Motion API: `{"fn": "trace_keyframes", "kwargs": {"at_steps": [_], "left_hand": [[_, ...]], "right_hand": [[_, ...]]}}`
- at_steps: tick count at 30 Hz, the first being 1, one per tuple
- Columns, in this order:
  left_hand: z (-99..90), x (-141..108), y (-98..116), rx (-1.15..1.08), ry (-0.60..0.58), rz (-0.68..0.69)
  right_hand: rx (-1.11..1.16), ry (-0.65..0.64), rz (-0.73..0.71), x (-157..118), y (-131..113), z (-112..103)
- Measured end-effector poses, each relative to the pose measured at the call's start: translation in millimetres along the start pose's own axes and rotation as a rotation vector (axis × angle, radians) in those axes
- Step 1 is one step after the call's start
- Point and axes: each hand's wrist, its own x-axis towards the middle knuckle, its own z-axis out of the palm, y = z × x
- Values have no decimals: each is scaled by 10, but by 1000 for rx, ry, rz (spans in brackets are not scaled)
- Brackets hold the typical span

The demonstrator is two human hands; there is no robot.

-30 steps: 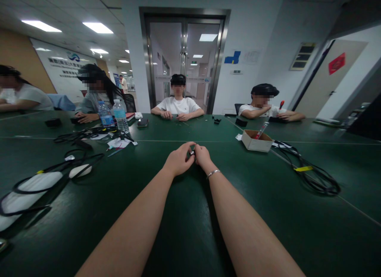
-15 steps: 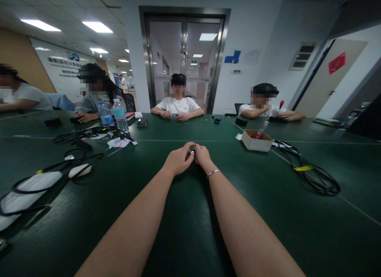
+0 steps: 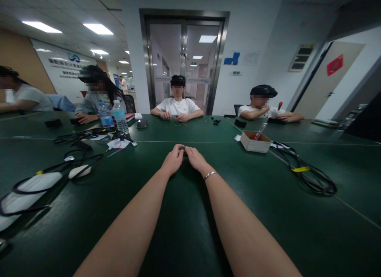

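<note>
Both arms reach forward over the green table (image 3: 178, 229), and the hands meet at its middle. My left hand (image 3: 172, 161) has its fingers curled inward, the fingertips close to the other hand. My right hand (image 3: 195, 158) is likewise bent, its fingertips at the left one's; a silver bracelet (image 3: 210, 175) circles that wrist. Between the fingers a small dark patch shows, and what they hold there is mostly hidden and too small to name.
On the right stand an open cardboard box (image 3: 255, 145) and a coiled black cable (image 3: 315, 179). To the left are water bottles (image 3: 120, 118), tangled cables (image 3: 79, 136) and a white power strip (image 3: 35, 189). A phone (image 3: 142, 123) lies farther back. Several people sit around the table.
My hands have shifted slightly left and their fingers have drawn closer over the small thing. A shiny bit seen between them earlier is now covered.
</note>
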Motion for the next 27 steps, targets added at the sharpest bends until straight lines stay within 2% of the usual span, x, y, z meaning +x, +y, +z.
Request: {"fn": "trace_keyframes", "kwargs": {"at_steps": [3, 6, 9, 11, 14, 17, 19, 22, 25, 26, 27], "left_hand": [[0, 26, -70, -8, 23, -46], [-8, 27, -76, 30, 49, -68], [-10, 23, -76, 21, 61, -67], [-3, 22, -88, -21, 51, -55], [27, 13, -103, -69, 2, -49], [59, -36, -43, -98, -57, -82], [23, -126, 82, -154, -166, -92], [-249, -436, 387, -216, -455, -74], [-844, -1010, 617, 43, -685, -43], [-1089, -1245, 625, 156, -671, -54], [-1338, -1488, 590, 251, -606, -80]], "right_hand": [[-83, -15, -1, -19, -16, 23], [-69, -62, -75, -45, 2, 7], [44, -115, -131, -81, 37, -25], [159, -153, -78, -115, 47, -39], [305, -197, 33, -178, 29, -46], [426, -224, 72, -269, 0, -73], [455, -277, 79, -377, -9, -140], [483, -381, 80, -683, -2, -377], [536, -422, 108, -1185, 77, -811], [533, -397, 138, -1385, 143, -994], [522, -359, 195, -1594, 241, -1190]]}}
